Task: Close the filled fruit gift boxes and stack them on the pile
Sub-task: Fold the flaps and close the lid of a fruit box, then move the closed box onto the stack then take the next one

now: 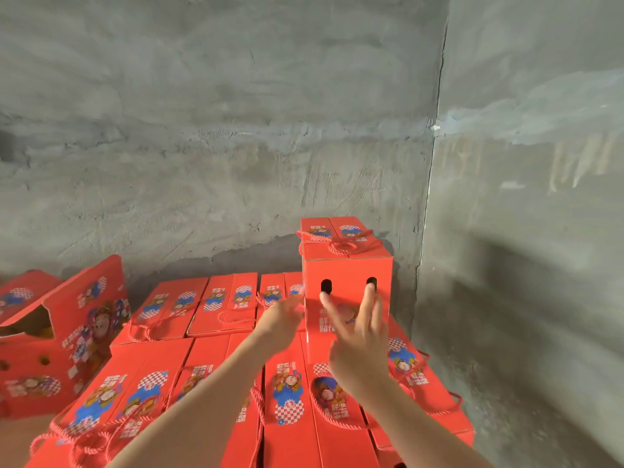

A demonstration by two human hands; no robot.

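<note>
A closed box [347, 265] stands atop the pile [209, 366], the left hand [283, 319] and right hand [358, 346] open-fingered at its near face, while an unclosed box [67, 332] waits at left.

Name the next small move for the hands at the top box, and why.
Probably draw both hands back: the top box already stands closed on the pile, and the left hand and right hand are open, gripping nothing. The open box at left awaits.
</note>
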